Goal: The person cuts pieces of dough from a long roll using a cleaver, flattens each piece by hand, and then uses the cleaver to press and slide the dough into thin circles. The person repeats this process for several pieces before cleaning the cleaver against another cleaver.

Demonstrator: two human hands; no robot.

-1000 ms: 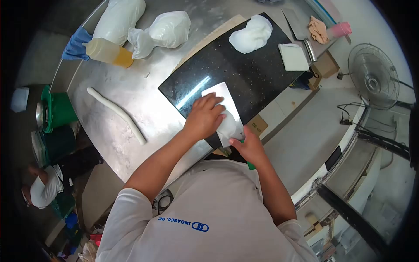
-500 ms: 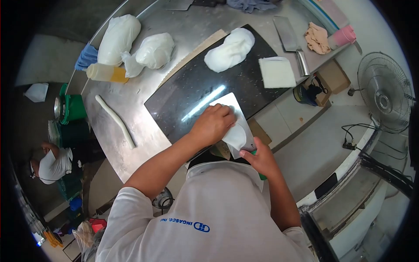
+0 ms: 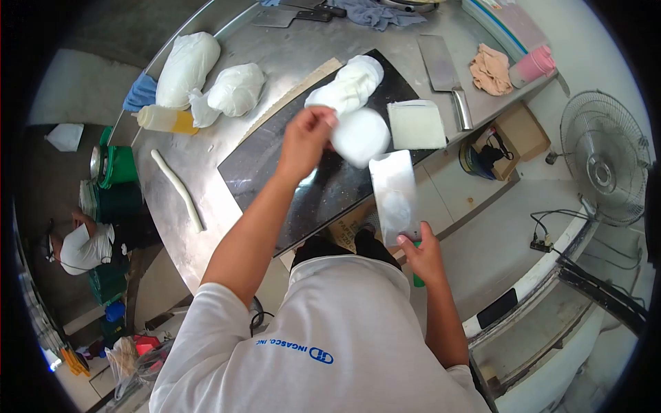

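Observation:
My left hand [image 3: 306, 138] pinches the edge of a thin round white dough sheet [image 3: 361, 138], above the black board [image 3: 275, 213]. Just beyond it lies a pile of white dough rounds [image 3: 350, 84]. In my right hand [image 3: 421, 253] is a wide flat metal blade [image 3: 394, 199] with a green handle, its face turned up and whitish residue on it. Right of the dough sheet rests a pale square pad [image 3: 417, 124]. A long dough rope [image 3: 177, 190] lies on the metal table [image 3: 158, 213] at the left.
Two white plastic bags [image 3: 186, 71] and a yellow liquid bottle [image 3: 166, 120] stand at the back left. A cleaver [image 3: 441, 65], an orange cloth [image 3: 490, 70] and a pink-capped container [image 3: 533, 66] are at the right. A fan [image 3: 602, 158] stands beyond. Another person [image 3: 86, 244] is far left.
The round dough sheet has come off the blade and moved up toward the pile, held by my left hand. The blade in my right hand has shifted right and slightly down.

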